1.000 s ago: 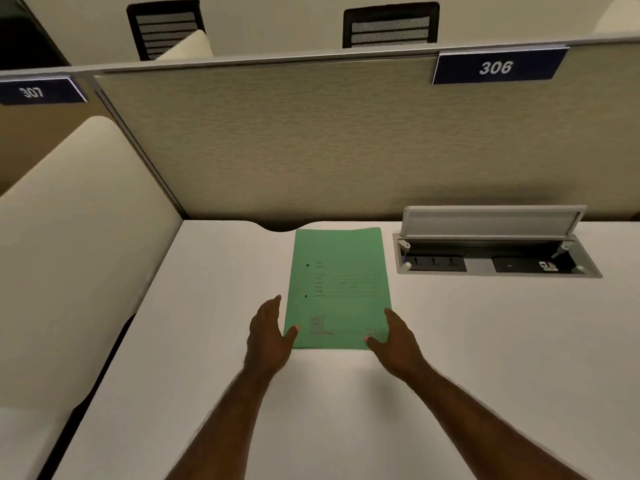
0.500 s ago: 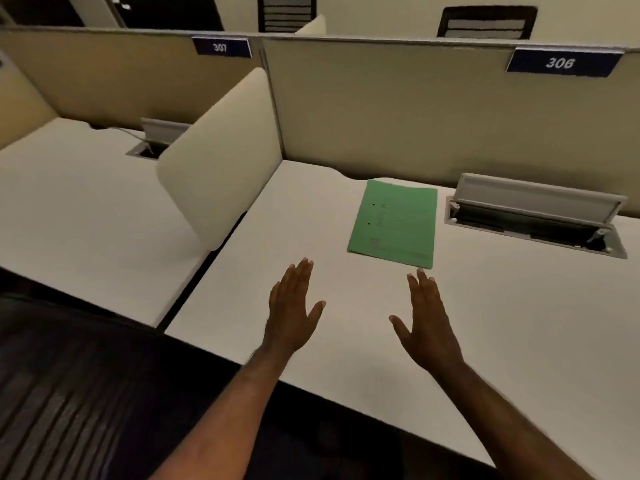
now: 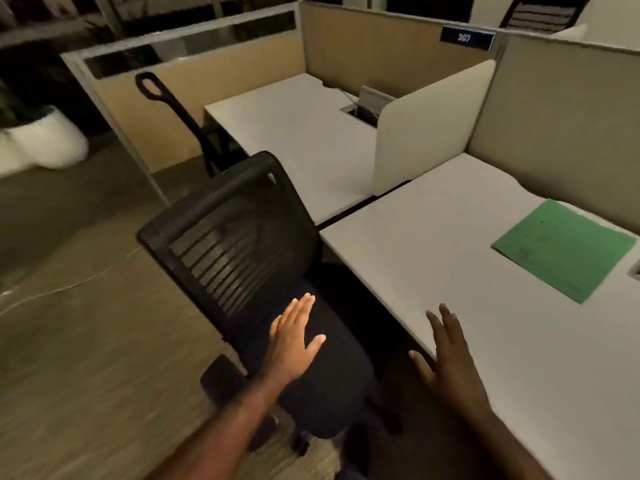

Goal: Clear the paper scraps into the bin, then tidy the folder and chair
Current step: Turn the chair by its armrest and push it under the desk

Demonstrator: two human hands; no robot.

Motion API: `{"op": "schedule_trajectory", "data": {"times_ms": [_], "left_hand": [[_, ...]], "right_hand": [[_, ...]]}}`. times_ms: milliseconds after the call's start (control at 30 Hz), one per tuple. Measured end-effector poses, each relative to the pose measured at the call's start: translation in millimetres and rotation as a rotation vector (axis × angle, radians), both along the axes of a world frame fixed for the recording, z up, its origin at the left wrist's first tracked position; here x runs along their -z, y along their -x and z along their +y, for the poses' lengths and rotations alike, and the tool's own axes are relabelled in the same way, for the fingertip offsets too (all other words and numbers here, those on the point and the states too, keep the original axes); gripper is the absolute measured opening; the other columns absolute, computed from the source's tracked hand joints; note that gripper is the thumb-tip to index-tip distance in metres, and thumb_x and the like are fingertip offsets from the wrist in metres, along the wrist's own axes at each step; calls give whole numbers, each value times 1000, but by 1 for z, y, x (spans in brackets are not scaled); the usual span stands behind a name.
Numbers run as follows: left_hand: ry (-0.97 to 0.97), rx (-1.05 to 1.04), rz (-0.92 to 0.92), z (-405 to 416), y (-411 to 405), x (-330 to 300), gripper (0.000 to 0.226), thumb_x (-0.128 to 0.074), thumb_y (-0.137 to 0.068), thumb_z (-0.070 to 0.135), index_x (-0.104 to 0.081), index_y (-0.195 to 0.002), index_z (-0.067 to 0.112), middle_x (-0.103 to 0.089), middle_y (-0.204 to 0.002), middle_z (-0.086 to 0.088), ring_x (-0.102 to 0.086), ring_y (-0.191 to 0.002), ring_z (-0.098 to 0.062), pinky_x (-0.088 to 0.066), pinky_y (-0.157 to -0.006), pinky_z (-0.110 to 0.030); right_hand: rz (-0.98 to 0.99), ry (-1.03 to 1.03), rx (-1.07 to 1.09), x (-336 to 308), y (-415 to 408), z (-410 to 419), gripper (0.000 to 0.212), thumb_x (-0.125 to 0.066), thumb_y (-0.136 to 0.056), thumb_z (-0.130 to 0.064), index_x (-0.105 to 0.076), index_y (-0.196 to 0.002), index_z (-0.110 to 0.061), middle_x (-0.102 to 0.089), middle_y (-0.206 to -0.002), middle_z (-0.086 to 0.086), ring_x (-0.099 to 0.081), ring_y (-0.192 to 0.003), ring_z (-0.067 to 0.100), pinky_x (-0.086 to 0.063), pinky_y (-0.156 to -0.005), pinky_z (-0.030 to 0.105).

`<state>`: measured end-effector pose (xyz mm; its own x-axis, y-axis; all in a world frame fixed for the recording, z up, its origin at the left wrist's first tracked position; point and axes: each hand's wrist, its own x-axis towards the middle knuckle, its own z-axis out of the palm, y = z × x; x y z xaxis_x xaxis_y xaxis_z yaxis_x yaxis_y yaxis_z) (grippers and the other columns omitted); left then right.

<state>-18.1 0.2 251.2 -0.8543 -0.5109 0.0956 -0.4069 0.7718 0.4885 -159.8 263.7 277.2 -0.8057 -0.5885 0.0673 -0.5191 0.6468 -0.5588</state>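
The near white desk (image 3: pixel 485 327) fills the view from three to five o'clock; a green folder (image 3: pixel 564 249) lies flat on it at three o'clock, near the back partition. A second white desk (image 3: pixel 294 133) sits at twelve o'clock; the carpeted floor (image 3: pixel 69 341) spreads at nine o'clock, bearing the black mesh chair (image 3: pixel 235 244).

We see a chair (image 3: pixel 239 244) at nine o'clock from the hands, its back a black open-weave mesh with a matt look and its seat a dark, dull cloth. At two o'clock the folder (image 3: pixel 564 249) looks like thin green card, flat and matt, lying on a desk (image 3: pixel 450 244) with a smooth, pale, low-sheen laminate top. At twelve o'clock the partition panels (image 3: pixel 561 109) seem covered in finely textured beige fabric, and the floor (image 3: pixel 69 358) at eight o'clock reads as matt brown carpet.
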Motion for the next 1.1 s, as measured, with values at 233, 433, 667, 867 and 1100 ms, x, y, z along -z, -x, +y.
{"op": "schedule_trajectory", "data": {"times_ms": [233, 433, 667, 867, 1100], "left_hand": [[-204, -428, -3, -18, -150, 24, 76, -76, -78, 24, -40, -143, 9, -45, -146, -8, -42, -135, -25, -35, -111, -38], [-575, -804, 71, -39, -224, 64, 76, -76, -79, 11, -35, -142, 0, -41, -146, -23, -42, -133, -32, -34, -111, -42], [-554, -669, 6, -68, -254, 100, 77, -74, -80, 17, -33, -145, 7, -39, -148, -15, -41, -134, -26, -33, -108, -30], [-485, -462, 93, -130, -235, 88, 76, -75, -79, 20, -37, -144, 11, -42, -146, -8, -44, -131, -23, -39, -108, -45], [-806, -616, 75, -178, -206, 109, 67, -72, -83, 14, -38, -141, 5, -44, -143, -16, -48, -125, -28, -41, -105, -40]], "right_hand": [[-171, -29, -179, 22, -111, -39, 78, -66, -87, -35, -24, -150, -18, -8, -161, 4, -7, -148, 21, -21, -119, 43], [-233, -46, -407, 47, -181, -97, 76, -63, -89, -33, -20, -151, -23, -4, -161, -4, -3, -149, 18, -16, -120, 33], [-295, -76, -461, 83, -230, -185, 76, -61, -88, -33, -20, -151, -19, -13, -160, 1, -12, -147, 16, -15, -116, 25], [-358, -80, -321, 109, -254, -245, 78, -63, -85, -31, -21, -150, -17, -21, -158, 2, -16, -145, 14, -11, -110, 17], [-420, -144, -159, 145, -269, -278, 84, -65, -84, -40, -20, -150, -13, -26, -156, 4, -27, -142, 18, -25, -115, 30]]}}
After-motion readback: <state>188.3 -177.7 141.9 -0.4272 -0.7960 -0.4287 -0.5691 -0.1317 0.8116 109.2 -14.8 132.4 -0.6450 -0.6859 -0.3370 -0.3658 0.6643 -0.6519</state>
